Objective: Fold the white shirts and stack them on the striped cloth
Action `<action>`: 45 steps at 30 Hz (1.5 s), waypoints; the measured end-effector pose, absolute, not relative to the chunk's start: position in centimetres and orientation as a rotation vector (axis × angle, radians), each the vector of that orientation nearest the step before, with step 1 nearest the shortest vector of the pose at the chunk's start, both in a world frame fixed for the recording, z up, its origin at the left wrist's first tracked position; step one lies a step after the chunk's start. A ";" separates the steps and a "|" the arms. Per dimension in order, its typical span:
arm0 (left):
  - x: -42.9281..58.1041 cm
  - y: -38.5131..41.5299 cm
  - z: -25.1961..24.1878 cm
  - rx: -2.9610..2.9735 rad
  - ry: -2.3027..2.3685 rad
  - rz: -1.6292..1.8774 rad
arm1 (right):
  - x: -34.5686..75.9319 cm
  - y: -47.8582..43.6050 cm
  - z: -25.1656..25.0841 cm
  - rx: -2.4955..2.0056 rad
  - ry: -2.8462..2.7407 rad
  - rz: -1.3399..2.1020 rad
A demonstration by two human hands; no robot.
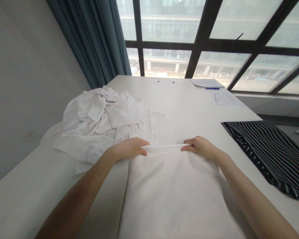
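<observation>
A white cloth garment (174, 189) stretches from the middle of the table down to the bottom of the view. My left hand (131, 147) pinches its far edge at the left corner, thumb below and fingers on top. At the right end of that same edge, my right hand (200, 146) pinches the fabric in a similar way. Between the two hands the edge runs nearly straight, with a narrow fold along it. Just beyond my left hand lies a rumpled heap of white shirts (109, 116). What kind of garment I hold cannot be made out.
A black-and-white striped cloth (269, 152) lies at the table's right edge. Papers (206, 83) and a blue pen (212, 88) rest at the far right. The white table (179, 99) reaches to the window, with a dark blue curtain (97, 39) at its left.
</observation>
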State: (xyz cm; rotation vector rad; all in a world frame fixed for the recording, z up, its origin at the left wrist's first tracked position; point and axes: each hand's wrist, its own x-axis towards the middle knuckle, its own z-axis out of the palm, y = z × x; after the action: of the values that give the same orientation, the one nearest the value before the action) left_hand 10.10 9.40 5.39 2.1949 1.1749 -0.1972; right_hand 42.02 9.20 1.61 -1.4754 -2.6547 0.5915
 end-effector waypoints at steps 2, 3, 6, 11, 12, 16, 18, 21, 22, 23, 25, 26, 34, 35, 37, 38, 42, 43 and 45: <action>9.9 9.2 5.3 2.238 1.171 -0.185 | 43.2 9.0 1.5 -1.484 -2.636 0.577; 9.9 9.0 5.2 2.273 1.173 -0.187 | 43.7 8.8 1.4 -1.482 -2.635 0.545; 9.9 8.3 4.7 2.424 1.173 -0.187 | 44.8 8.0 0.9 -1.465 -2.657 0.365; 9.7 7.5 2.6 2.701 1.141 -0.075 | 45.9 6.6 -0.2 -1.307 -2.707 0.010; 9.5 7.5 2.2 2.760 1.127 -0.058 | 46.0 6.4 -0.5 -1.264 -2.714 -0.055; 9.2 7.6 1.0 2.997 1.044 -0.036 | 46.9 5.9 -1.3 -1.163 -2.713 -0.244; 9.2 7.7 0.6 3.078 1.026 -0.044 | 47.4 5.8 -1.5 -1.167 -2.682 -0.317; 9.2 7.8 0.1 3.174 1.030 -0.051 | 48.0 5.5 -2.0 -1.174 -2.644 -0.377; 9.3 7.9 -0.1 3.198 1.029 -0.049 | 48.1 5.5 -2.1 -1.169 -2.637 -0.375; 9.3 8.0 -0.3 3.214 1.031 -0.048 | 48.1 5.5 -2.3 -1.165 -2.627 -0.361; 9.1 8.2 -0.7 3.214 1.045 -0.037 | 48.1 5.6 -2.6 -1.176 -2.593 -0.292; 9.0 8.3 -0.8 3.201 1.059 -0.021 | 48.1 5.8 -2.8 -1.191 -2.570 -0.233; 8.6 7.5 -0.1 3.070 1.340 0.256 | 47.4 6.0 -0.3 -1.293 -2.420 0.073; 9.1 7.2 -0.1 3.080 1.339 0.290 | 46.7 5.6 0.1 -1.289 -2.398 0.077; 10.1 6.7 -0.5 3.097 1.263 0.323 | 44.8 4.7 0.1 -1.269 -2.352 0.107; 10.6 6.4 -0.9 3.098 1.213 0.322 | 43.9 4.2 -0.2 -1.263 -2.354 0.131; 11.5 5.8 -2.7 3.074 1.120 0.272 | 41.3 2.9 -2.9 -1.277 -2.475 0.097; 11.3 5.6 -3.1 3.065 1.122 0.251 | 41.2 2.7 -3.5 -1.289 -2.510 0.051; 10.8 5.3 -3.3 3.047 1.126 0.206 | 41.3 2.2 -4.2 -1.317 -2.566 -0.040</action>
State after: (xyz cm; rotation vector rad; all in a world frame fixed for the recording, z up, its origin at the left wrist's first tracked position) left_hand 10.78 5.30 -3.34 3.0467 1.1256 0.2055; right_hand 41.27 2.18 -4.23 -1.3172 -2.5662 -0.0399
